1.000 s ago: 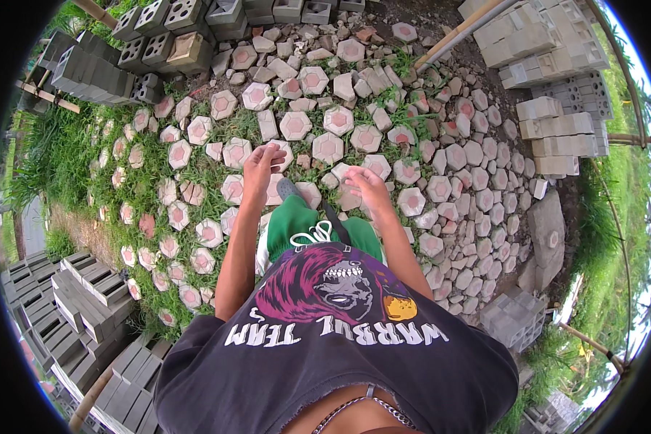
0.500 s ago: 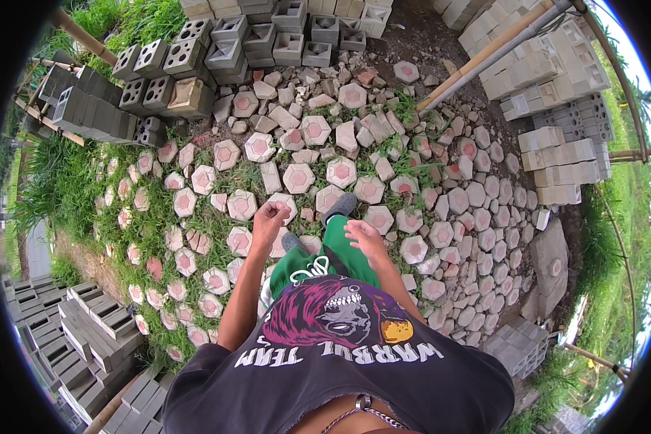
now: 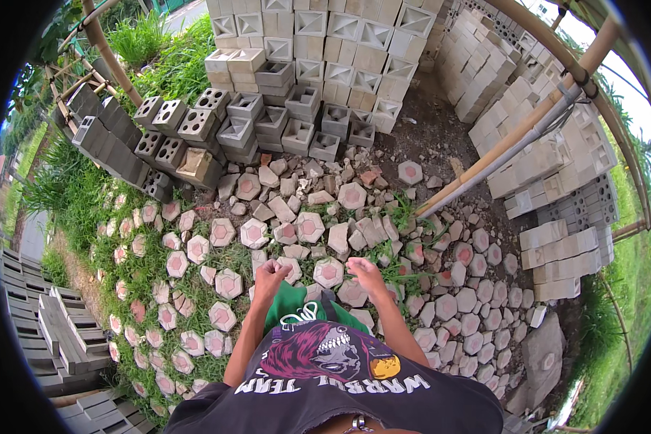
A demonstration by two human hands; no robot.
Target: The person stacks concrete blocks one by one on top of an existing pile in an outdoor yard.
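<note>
My left hand (image 3: 270, 279) hangs in front of my waist, fingers drawn together in a pinch with nothing visible in them. To its right, my right hand (image 3: 366, 275) is held at about the same height, its fingers loosely bent and apart, holding nothing. Below and beyond both hands lie hexagonal paving stones (image 3: 329, 272) with pinkish centres, set in grass and soil. One such paver (image 3: 290, 270) shows just beside the left fingertips. Neither hand appears to touch a stone. My green shorts (image 3: 286, 305) show between the forearms.
Grey hollow blocks (image 3: 296, 136) and a tall wall of pale patterned blocks (image 3: 340, 47) stand ahead, behind broken rubble (image 3: 282, 210). A bamboo pole (image 3: 506, 148) slants across the right, before more stacked blocks (image 3: 560, 253). Long grey blocks (image 3: 69, 336) are piled at lower left.
The view has tilted up, showing more of the block wall ahead. My right hand's fingers have curled inward from a more spread pose; my left stays pinched. My shoes have left the view.
</note>
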